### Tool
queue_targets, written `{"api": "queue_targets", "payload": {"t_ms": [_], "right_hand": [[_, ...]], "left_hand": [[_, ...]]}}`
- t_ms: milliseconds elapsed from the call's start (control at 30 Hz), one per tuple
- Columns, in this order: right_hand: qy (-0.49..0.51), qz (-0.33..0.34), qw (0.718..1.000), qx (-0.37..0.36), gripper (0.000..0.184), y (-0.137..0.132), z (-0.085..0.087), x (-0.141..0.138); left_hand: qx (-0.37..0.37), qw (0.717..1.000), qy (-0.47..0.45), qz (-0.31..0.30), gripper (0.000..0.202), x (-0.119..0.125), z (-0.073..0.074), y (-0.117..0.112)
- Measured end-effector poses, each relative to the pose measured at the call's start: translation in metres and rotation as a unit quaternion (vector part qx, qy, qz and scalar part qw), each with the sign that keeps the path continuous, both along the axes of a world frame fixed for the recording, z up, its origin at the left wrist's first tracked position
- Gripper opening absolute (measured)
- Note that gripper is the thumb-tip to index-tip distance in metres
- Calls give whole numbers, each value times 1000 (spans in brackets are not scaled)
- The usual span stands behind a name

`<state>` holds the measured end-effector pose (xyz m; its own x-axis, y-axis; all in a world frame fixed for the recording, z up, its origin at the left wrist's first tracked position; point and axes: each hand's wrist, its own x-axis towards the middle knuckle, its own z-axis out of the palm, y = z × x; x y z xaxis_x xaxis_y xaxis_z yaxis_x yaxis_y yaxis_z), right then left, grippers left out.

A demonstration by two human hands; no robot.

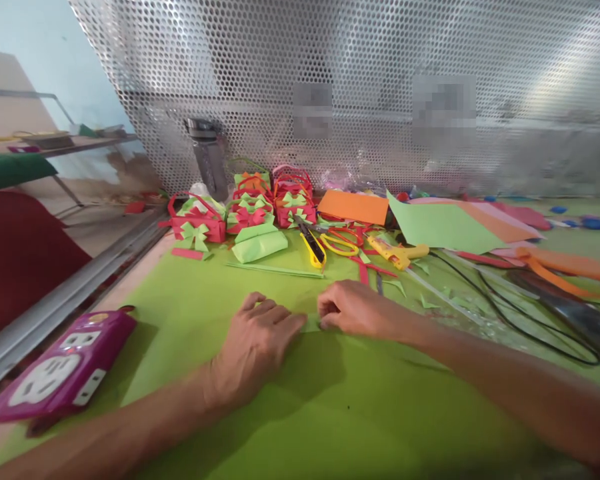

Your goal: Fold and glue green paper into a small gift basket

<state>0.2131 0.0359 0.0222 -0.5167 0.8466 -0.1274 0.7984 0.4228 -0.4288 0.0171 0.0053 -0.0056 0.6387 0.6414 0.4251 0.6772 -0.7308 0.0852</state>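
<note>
A small light green paper strip point(311, 324) lies between my hands, low over the green tabletop point(360, 413). My left hand point(260, 337) is closed over its left end, with the thumb and fingertips against the paper. From the right, my right hand point(353, 310) pinches the other end between thumb and curled fingers. Part of the strip is hidden by the hands. Beyond them lie a thin green paper strip point(275, 269), a folded light green paper piece point(260, 247) and a yellow utility knife point(314, 248).
Small red paper baskets point(200, 225) with green bows stand at the back. Scissors point(340, 244), a yellow glue gun point(397, 252) with a black cord and coloured paper sheets point(450, 223) lie right of them. A purple power strip point(65, 367) is at left; a bottle point(207, 157) stands behind.
</note>
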Motion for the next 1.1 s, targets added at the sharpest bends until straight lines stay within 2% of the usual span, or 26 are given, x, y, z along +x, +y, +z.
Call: {"api": "queue_targets", "payload": {"t_ms": [233, 400, 567, 633, 900, 1100], "right_hand": [[-19, -16, 1000, 17, 8, -6, -1, -2], [-30, -27, 999, 11, 11, -7, -2, -3], [-21, -27, 999, 4, 12, -6, -3, -3], [-25, -32, 999, 0, 14, -6, -3, -3], [-45, -48, 998, -15, 15, -7, -4, -5], [-60, -45, 997, -5, 15, -7, -8, -4]], "left_hand": [[-173, 981, -24, 85, 13, -12, 19, 3], [-269, 952, -48, 140, 17, -24, 27, 5], [-371, 907, -77, 183, 24, -44, 29, 0], [-376, 904, -86, 186, 24, -48, 28, -1], [-315, 926, -92, 188, 26, -53, 16, 2], [-285, 936, -93, 182, 26, -53, 12, 0]]}}
